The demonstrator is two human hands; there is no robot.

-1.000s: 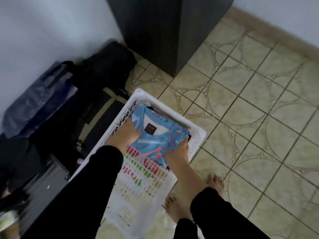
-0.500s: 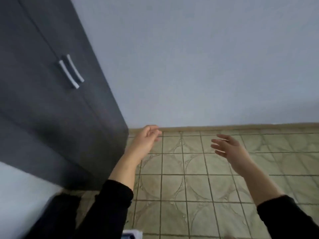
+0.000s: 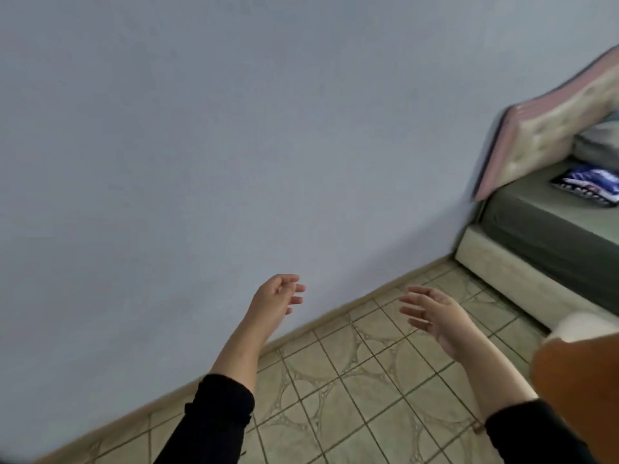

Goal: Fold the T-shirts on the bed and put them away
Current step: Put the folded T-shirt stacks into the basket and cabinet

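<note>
Two bare hands hang in the air, holding nothing, before a pale blue wall (image 3: 234,128) that fills the frame from 9 to 1 o'clock. Beige patterned floor tiles (image 3: 351,390) spread across 5 to 7 o'clock. At 3 o'clock stands the bed (image 3: 542,226), its grey sheet carrying a folded blue-and-white T-shirt (image 3: 589,186); print on it is too blurred to read. An orange and white object (image 3: 576,363) sits blurred at 4 o'clock. Near centre, the left hand (image 3: 274,299) and right hand (image 3: 435,316) face each other, well apart, fingers loosely spread and relaxed, black sleeves (image 3: 217,416) pushed up the forearms.
</note>
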